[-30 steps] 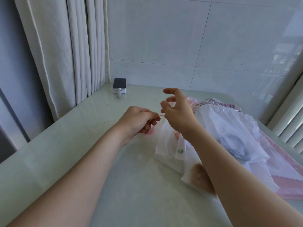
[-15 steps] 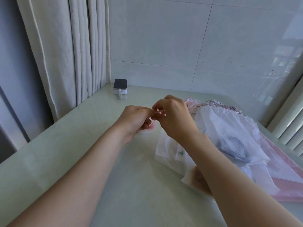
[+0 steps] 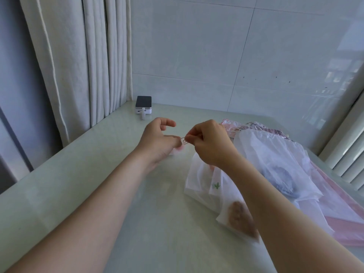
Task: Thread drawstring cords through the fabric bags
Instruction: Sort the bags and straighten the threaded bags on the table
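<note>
Over a pale green table (image 3: 94, 194), the left hand (image 3: 157, 140) and right hand (image 3: 211, 144) each pinch a thin pale cord (image 3: 184, 139) between curled fingertips, left forefinger lifted; white and pink fabric bags (image 3: 275, 154) lie heaped beside the right hand

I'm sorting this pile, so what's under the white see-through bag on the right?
Pink fabric shows beneath the white bag, sticking out past its right edge. A dark blue-grey patch shows through the bag; what it is cannot be told.
</note>
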Action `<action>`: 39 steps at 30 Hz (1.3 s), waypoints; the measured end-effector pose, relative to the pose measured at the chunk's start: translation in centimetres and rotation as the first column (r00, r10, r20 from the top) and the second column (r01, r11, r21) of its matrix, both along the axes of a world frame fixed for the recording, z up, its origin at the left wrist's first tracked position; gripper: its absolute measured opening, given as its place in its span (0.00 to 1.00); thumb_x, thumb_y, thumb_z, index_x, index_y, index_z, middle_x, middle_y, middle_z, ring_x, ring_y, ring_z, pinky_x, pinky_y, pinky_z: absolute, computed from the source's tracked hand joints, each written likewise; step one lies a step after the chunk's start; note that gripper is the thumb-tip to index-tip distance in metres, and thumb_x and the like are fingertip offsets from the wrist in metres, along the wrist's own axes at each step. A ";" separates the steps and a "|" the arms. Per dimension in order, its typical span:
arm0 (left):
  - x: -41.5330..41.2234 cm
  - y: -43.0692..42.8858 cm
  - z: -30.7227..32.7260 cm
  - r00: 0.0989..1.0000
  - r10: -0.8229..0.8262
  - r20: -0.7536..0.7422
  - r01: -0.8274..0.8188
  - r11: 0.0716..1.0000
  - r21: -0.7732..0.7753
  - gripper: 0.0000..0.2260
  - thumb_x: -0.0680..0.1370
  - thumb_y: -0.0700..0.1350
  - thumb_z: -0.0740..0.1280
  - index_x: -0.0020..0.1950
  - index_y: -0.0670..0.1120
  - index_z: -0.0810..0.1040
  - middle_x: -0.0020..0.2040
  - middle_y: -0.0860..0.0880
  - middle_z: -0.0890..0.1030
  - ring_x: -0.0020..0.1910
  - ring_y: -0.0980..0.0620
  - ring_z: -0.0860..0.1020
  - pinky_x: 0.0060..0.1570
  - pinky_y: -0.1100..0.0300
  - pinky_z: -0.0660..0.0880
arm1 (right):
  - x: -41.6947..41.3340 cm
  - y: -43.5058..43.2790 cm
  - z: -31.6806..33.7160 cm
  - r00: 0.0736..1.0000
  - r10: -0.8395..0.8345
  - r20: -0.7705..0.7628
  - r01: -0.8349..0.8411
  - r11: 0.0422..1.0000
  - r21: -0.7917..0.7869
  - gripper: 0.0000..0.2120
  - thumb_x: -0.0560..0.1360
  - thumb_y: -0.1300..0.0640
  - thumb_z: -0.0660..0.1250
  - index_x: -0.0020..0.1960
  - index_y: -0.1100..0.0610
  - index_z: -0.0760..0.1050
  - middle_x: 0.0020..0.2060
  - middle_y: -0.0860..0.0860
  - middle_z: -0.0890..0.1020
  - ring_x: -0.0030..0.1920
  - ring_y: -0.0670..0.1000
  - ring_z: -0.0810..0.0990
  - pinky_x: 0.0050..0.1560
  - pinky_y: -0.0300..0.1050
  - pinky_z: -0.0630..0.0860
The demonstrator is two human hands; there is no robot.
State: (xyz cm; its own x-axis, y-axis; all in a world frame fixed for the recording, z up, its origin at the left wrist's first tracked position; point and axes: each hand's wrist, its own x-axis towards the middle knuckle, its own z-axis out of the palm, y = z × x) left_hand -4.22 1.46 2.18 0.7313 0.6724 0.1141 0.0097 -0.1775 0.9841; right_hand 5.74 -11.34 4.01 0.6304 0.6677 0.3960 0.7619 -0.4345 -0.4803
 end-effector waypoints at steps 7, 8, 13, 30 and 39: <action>0.1 0.7 -0.7 0.989 0.104 0.107 -0.126 0.968 0.218 0.05 0.74 0.37 0.79 0.44 0.47 0.89 0.47 0.55 0.87 0.43 0.62 0.86 0.47 0.68 0.81 | -0.3 -0.6 0.1 0.820 0.182 -0.542 -0.048 0.967 0.251 0.07 0.78 0.51 0.74 0.46 0.52 0.88 0.35 0.52 0.82 0.36 0.47 0.76 0.42 0.44 0.72; 0.2 0.6 -0.7 0.989 0.091 0.116 -0.116 0.964 0.238 0.05 0.76 0.37 0.77 0.46 0.47 0.89 0.50 0.55 0.87 0.44 0.63 0.86 0.48 0.69 0.81 | -0.3 -0.6 0.0 0.795 0.196 -0.575 -0.033 0.959 0.281 0.07 0.78 0.51 0.75 0.47 0.53 0.89 0.35 0.52 0.82 0.38 0.48 0.76 0.44 0.46 0.72; -0.1 -0.3 -0.1 0.995 -0.029 0.097 -0.001 0.955 0.297 0.11 0.78 0.37 0.70 0.52 0.50 0.89 0.45 0.56 0.88 0.50 0.64 0.85 0.56 0.63 0.81 | 0.1 -0.5 -0.1 0.705 0.209 -0.678 0.108 0.913 0.393 0.10 0.77 0.50 0.76 0.46 0.57 0.88 0.35 0.54 0.78 0.40 0.54 0.72 0.45 0.48 0.72; 0.5 -0.3 1.1 0.927 0.122 0.356 0.101 0.830 -0.548 0.13 0.82 0.37 0.57 0.38 0.45 0.68 0.48 0.40 0.87 0.43 0.44 0.83 0.47 0.54 0.81 | -0.1 -1.0 0.1 0.893 0.000 -0.449 0.170 0.926 0.338 0.14 0.76 0.46 0.76 0.40 0.57 0.85 0.28 0.51 0.84 0.25 0.42 0.77 0.31 0.35 0.75; 1.3 0.6 -0.3 0.992 0.084 0.094 -0.052 0.953 -0.297 0.05 0.82 0.42 0.61 0.47 0.46 0.72 0.42 0.47 0.79 0.40 0.48 0.77 0.44 0.52 0.77 | 0.1 -0.5 0.0 0.666 0.111 -0.737 0.315 0.854 0.413 0.13 0.86 0.59 0.60 0.50 0.67 0.76 0.43 0.61 0.87 0.41 0.58 0.89 0.45 0.49 0.87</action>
